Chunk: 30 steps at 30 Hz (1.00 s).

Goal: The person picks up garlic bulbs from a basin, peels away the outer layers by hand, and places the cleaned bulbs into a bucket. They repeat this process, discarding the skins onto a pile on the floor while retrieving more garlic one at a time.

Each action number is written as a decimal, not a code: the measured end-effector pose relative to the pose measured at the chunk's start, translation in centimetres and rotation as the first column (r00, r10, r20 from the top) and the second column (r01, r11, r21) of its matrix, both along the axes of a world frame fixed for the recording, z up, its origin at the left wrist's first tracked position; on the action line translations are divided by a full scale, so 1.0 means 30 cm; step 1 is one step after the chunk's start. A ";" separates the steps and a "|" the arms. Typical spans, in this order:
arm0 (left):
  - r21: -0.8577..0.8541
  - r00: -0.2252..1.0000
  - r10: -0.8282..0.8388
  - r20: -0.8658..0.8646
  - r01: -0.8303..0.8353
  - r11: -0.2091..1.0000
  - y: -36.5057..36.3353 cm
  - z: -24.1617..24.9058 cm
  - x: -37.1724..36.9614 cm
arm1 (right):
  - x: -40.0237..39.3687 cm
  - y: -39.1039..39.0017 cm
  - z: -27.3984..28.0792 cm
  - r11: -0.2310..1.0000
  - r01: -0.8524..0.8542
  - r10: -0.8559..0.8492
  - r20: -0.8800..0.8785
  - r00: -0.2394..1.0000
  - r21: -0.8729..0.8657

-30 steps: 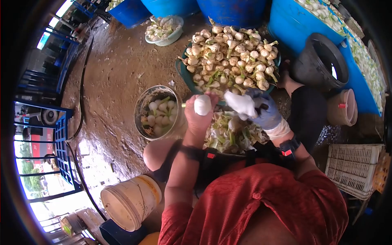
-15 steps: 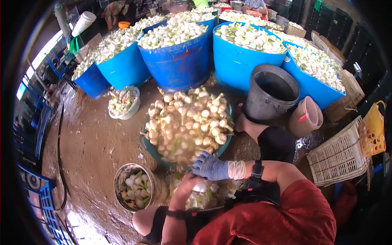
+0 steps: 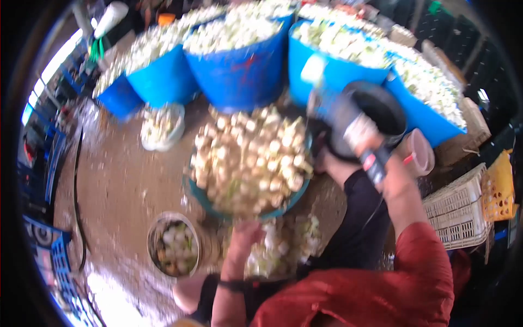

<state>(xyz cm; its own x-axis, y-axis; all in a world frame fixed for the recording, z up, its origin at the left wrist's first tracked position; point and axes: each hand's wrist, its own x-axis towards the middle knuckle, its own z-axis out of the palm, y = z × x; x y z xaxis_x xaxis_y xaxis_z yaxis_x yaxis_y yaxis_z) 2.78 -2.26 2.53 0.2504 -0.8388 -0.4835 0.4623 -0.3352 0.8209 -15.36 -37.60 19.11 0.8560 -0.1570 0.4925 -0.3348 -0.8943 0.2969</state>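
My gloved right hand (image 3: 340, 117) is raised at the right, in front of the black bucket (image 3: 376, 114), its fingers smeared by motion. A pale blurred thing (image 3: 313, 68) shows just beyond it, before a light blue tub (image 3: 340, 71). My bare left hand (image 3: 249, 231) is low, between the teal basin (image 3: 210, 204) of brownish bulbs (image 3: 256, 158) and a pile of white bulbs and peelings (image 3: 283, 245). Its fingers are blurred, and what they hold cannot be made out. Left of it stands a bucket (image 3: 154, 240) with peeled bulbs (image 3: 177, 248).
Large blue tubs (image 3: 237, 79) heaped with white bulbs line the back. A small white basin (image 3: 177, 131) sits at the left. At the right are a pink bucket (image 3: 419, 155), a white crate (image 3: 457, 207) and a yellow basket (image 3: 497, 191). A dark hose (image 3: 78, 201) lies on the wet floor.
My right hand has moved from beside my left hand up and right, towards the black bucket and blue tub. My left hand has stayed low near the basin. The view has shifted slightly.
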 end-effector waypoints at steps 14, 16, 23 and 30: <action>0.056 0.992 -0.092 0.081 0.088 0.995 -0.010 0.025 -0.008 | 0.503 0.298 -0.764 0.587 0.365 0.021 -0.464 0.886 0.723; 0.059 0.994 -0.082 0.075 0.078 0.995 -0.006 0.011 0.000 | 0.573 0.329 -0.932 0.623 0.464 -0.114 -0.514 0.850 0.630; 0.054 0.994 -0.051 0.100 0.046 0.997 -0.010 0.006 0.026 | 0.549 0.410 -1.063 0.405 0.273 -0.123 -0.243 0.962 0.873; 0.065 0.908 0.417 -0.040 -0.414 0.908 -0.026 -0.013 0.051 | 0.430 0.537 -0.752 -0.682 -0.485 -0.420 0.249 0.873 0.547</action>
<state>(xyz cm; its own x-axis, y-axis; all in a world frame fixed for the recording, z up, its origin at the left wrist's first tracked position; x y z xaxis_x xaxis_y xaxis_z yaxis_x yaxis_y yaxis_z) 4.31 -3.05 2.15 0.5442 -0.6368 -0.5462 0.6106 -0.1458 0.7784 -2.47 -21.48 -3.45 0.7934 -0.5472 -0.2664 0.1234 0.5732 -0.8100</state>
